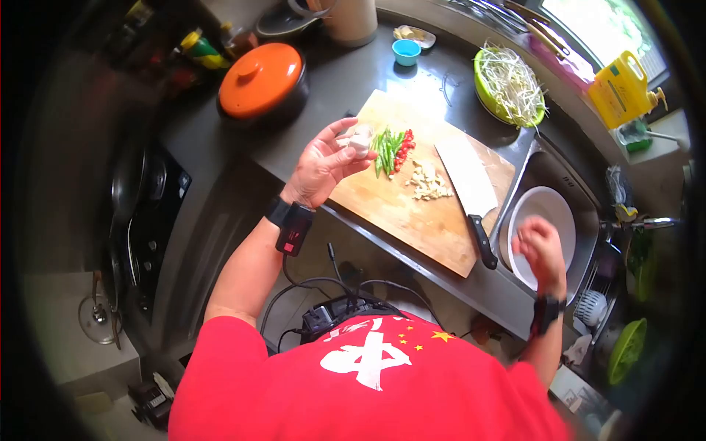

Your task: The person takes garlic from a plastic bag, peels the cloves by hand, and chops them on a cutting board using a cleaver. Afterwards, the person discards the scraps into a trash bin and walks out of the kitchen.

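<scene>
My left hand (323, 162) is closed around a white garlic bulb (360, 140), above the left edge of a wooden cutting board (412, 224). On the board, close to that hand, lie sliced green peppers (387, 151), chopped red peppers (404, 149) and a heap of chopped garlic (429, 182). A cleaver (468, 176) with a black handle rests on the board's right side. My right hand (539, 246) is over a white basin (557, 202) in the sink. Its fingers are bent and blurred, so I cannot see whether anything is in them.
A lidded orange pot (261, 79) stands at the left of the counter. Bean sprouts (511, 82) fill a green bowl behind the board, and a small blue bowl (406, 51) sits farther back. A yellow bottle (621, 90) is by the window. Cables (331, 283) hang at my waist.
</scene>
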Demonstrator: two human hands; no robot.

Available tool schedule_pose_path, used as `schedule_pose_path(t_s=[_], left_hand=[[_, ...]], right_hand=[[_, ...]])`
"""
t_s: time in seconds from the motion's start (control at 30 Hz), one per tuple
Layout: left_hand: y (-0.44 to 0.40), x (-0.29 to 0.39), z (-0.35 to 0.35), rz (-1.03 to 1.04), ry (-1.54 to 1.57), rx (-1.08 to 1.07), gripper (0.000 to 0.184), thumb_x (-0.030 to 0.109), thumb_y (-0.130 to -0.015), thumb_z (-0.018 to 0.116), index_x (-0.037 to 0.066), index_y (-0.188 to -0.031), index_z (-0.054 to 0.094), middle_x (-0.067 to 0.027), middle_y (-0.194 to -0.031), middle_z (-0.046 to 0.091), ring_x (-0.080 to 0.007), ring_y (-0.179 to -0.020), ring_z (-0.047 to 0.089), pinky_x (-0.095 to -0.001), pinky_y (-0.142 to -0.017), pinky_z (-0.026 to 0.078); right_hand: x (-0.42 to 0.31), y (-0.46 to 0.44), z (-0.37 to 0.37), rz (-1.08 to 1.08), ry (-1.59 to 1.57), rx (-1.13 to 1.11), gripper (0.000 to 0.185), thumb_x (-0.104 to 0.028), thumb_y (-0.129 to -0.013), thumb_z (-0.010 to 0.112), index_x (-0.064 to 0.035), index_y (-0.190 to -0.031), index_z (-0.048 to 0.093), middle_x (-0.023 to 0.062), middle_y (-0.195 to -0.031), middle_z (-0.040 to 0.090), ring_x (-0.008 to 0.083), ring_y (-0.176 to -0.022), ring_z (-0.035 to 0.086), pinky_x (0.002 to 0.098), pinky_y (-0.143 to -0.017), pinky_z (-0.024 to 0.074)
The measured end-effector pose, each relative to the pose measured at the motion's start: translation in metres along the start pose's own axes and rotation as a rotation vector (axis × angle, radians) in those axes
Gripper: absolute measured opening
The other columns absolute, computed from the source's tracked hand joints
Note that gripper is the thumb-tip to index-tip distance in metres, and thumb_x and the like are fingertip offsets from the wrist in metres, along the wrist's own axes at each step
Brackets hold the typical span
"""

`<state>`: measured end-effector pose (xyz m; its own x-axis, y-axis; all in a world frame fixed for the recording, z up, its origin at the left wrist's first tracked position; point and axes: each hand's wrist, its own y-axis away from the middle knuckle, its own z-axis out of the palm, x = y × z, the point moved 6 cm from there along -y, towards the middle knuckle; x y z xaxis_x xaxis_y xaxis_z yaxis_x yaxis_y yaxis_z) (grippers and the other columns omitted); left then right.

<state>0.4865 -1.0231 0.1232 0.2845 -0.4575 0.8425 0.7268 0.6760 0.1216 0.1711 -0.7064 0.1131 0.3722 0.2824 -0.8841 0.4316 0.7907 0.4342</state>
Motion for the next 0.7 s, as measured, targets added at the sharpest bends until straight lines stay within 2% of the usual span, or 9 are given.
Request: schedule_pose_path(t_s=[0.1, 0.2, 0.27, 0.33, 0.37, 0.47, 0.5, 0.67, 0.7], left_hand=[[-0.010, -0.006, -0.006, -0.022, -0.066, 0.020, 0.052, 0.003, -0.086, 0.068, 0.006, -0.135, 0.048, -0.0090, -0.120, 0.062, -0.0175, -0.104, 0.063, -0.0320, -0.094, 0.051], [-0.027, -0.007, -0.014, -0.040, -0.120, 0.063, 0.046, 0.002, -0.086, 0.068, 0.004, -0.130, 0.054, -0.0068, -0.120, 0.062, -0.0157, -0.102, 0.063, -0.0283, -0.089, 0.051], [-0.044, -0.002, -0.018, -0.020, -0.131, 0.091, 0.041, 0.001, -0.088, 0.065, 0.004, -0.128, 0.056, -0.0060, -0.117, 0.064, -0.0143, -0.101, 0.062, -0.0263, -0.087, 0.050], [-0.060, 0.001, -0.021, 0.001, -0.134, 0.108, 0.040, 0.001, -0.089, 0.064, 0.004, -0.128, 0.055, -0.0060, -0.115, 0.065, -0.0139, -0.100, 0.062, -0.0260, -0.086, 0.050], [-0.068, 0.006, -0.018, 0.034, -0.134, 0.121, 0.036, 0.003, -0.092, 0.061, 0.004, -0.128, 0.055, -0.0071, -0.115, 0.065, -0.0143, -0.100, 0.063, -0.0263, -0.086, 0.050], [-0.099, 0.005, -0.031, 0.068, -0.116, 0.222, 0.034, 0.004, -0.091, 0.064, 0.003, -0.124, 0.057, -0.0071, -0.111, 0.065, -0.0151, -0.095, 0.064, -0.0281, -0.082, 0.051], [-0.112, 0.000, -0.041, 0.093, -0.112, 0.214, 0.035, 0.004, -0.092, 0.063, 0.002, -0.125, 0.055, -0.0081, -0.112, 0.065, -0.0152, -0.095, 0.064, -0.0274, -0.081, 0.052], [-0.130, -0.001, -0.049, 0.115, -0.252, 0.272, 0.039, 0.001, -0.089, 0.064, -0.001, -0.126, 0.053, -0.0091, -0.105, 0.066, -0.0170, -0.089, 0.067, -0.0264, -0.074, 0.053], [-0.129, -0.004, -0.051, 0.089, -0.281, 0.265, 0.031, 0.006, -0.090, 0.065, 0.005, -0.121, 0.058, -0.0066, -0.110, 0.066, -0.0150, -0.095, 0.064, -0.0275, -0.081, 0.051]], right_hand=[[0.040, 0.088, -0.090, 0.016, -0.002, 0.379, 0.007, 0.003, -0.084, 0.059, -0.0004, -0.090, 0.058, 0.0053, -0.079, 0.057, 0.0191, -0.071, 0.061, 0.0298, -0.066, 0.0530], [0.093, 0.170, -0.192, 0.046, 0.086, 0.807, 0.015, 0.004, -0.079, 0.062, -0.0022, -0.092, 0.060, 0.0040, -0.080, 0.058, 0.0168, -0.070, 0.061, 0.0292, -0.065, 0.0524], [0.139, 0.224, -0.284, 0.096, 0.553, 0.933, 0.024, 0.004, -0.074, 0.064, -0.0011, -0.098, 0.061, 0.0075, -0.088, 0.061, 0.0212, -0.080, 0.063, 0.0339, -0.074, 0.0524], [0.147, 0.265, -0.312, 0.005, 0.942, 1.082, 0.030, 0.001, -0.072, 0.065, 0.0000, -0.102, 0.061, 0.0106, -0.097, 0.062, 0.0253, -0.089, 0.062, 0.0362, -0.082, 0.0501], [0.145, 0.278, -0.314, -0.035, 1.143, 1.146, 0.033, 0.000, -0.071, 0.066, 0.0006, -0.104, 0.062, 0.0121, -0.101, 0.063, 0.0273, -0.094, 0.062, 0.0373, -0.086, 0.0490], [0.130, 0.288, -0.314, 0.019, 1.213, 1.268, 0.035, -0.003, -0.073, 0.067, 0.0014, -0.107, 0.061, 0.0155, -0.111, 0.061, 0.0319, -0.106, 0.057, 0.0385, -0.095, 0.0445], [0.121, 0.279, -0.308, 0.005, 1.134, 1.296, 0.033, -0.005, -0.076, 0.068, 0.0012, -0.107, 0.062, 0.0151, -0.111, 0.063, 0.0304, -0.104, 0.059, 0.0370, -0.094, 0.0450], [0.044, 0.183, -0.204, -0.308, 0.794, 1.010, 0.021, -0.006, -0.089, 0.062, 0.0017, -0.109, 0.064, 0.0077, -0.106, 0.066, 0.0160, -0.096, 0.061, 0.0293, -0.085, 0.0488], [0.035, 0.162, -0.183, -0.365, 0.735, 0.941, 0.020, -0.004, -0.090, 0.060, 0.0010, -0.109, 0.065, 0.0067, -0.106, 0.066, 0.0143, -0.095, 0.060, 0.0278, -0.085, 0.0484]])
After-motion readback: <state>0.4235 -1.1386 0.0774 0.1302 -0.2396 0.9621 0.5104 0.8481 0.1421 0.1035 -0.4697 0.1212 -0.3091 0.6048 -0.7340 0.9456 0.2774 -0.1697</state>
